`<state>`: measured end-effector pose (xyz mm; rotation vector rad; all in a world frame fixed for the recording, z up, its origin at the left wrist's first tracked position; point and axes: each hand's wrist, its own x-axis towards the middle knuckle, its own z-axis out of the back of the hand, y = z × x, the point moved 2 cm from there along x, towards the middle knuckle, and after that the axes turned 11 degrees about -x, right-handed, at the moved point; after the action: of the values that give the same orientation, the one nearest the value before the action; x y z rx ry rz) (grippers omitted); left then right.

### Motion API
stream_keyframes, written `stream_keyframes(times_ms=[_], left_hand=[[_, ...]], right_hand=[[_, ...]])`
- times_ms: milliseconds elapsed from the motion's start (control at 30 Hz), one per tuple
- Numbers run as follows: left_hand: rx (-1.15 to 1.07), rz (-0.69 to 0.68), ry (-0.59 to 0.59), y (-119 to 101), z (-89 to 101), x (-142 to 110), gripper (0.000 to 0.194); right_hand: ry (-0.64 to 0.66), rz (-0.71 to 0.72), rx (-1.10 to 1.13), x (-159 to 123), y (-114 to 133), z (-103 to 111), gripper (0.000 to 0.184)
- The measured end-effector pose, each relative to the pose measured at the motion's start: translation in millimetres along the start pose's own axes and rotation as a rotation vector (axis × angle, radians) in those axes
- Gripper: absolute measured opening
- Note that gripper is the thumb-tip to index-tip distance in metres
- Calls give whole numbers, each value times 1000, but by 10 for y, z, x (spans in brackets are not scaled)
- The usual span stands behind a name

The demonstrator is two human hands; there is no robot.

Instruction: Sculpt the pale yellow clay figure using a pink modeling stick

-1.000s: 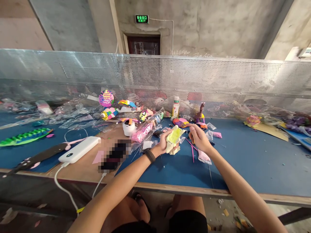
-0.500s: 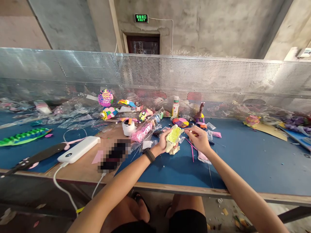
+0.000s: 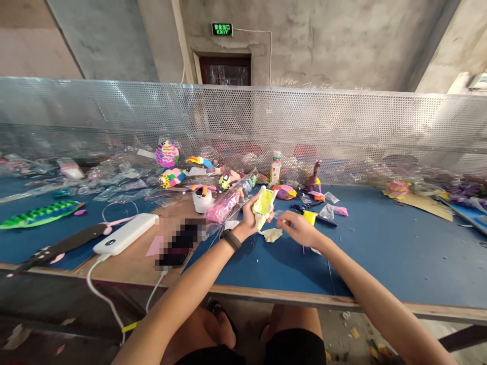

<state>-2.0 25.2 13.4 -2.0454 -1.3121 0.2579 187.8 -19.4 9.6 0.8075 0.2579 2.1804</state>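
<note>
My left hand is wrapped round a pale yellow, hollow clay shape, tilted with its brighter yellow inside facing me. To its right, a short gap away, my right hand has thumb and fingers pinched together. A tiny pale tip shows at those fingertips, too small to name. Below the clay shape, a flat cream-coloured clay piece with a ragged edge lies on the blue table. Just behind my right hand is a yellow packet, partly covered by the hand.
Farther back stand a small bottle, a brown-necked clay figure and a white tub. Pink clay in clear wrap lies left of my hands. A white power bank and a phone lie farther left. Perforated metal panels border the table.
My right hand has moved down and left, uncovering the yellow packet. The clay shape has been raised and turned more upright in my left hand. The cream piece below it now shows apart on the table.
</note>
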Motion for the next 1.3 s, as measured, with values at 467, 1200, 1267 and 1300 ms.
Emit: stream_keyframes(times_ms=[467,1200,1267,1300], left_hand=[[54,-37,-13,36,59,23,47],[69,17,38,42,-26,-44,46],[70,28,32,40,-26,-47,48],[74,30,30,41,-24,-47,48]], right_hand=[[308,132,-553,-136,170,-146,47],[63,43,-304,17,-14,36,42],[-90,-19,-213,41,-63,151,46],[-150,-53,-173,42,-87,196,50]])
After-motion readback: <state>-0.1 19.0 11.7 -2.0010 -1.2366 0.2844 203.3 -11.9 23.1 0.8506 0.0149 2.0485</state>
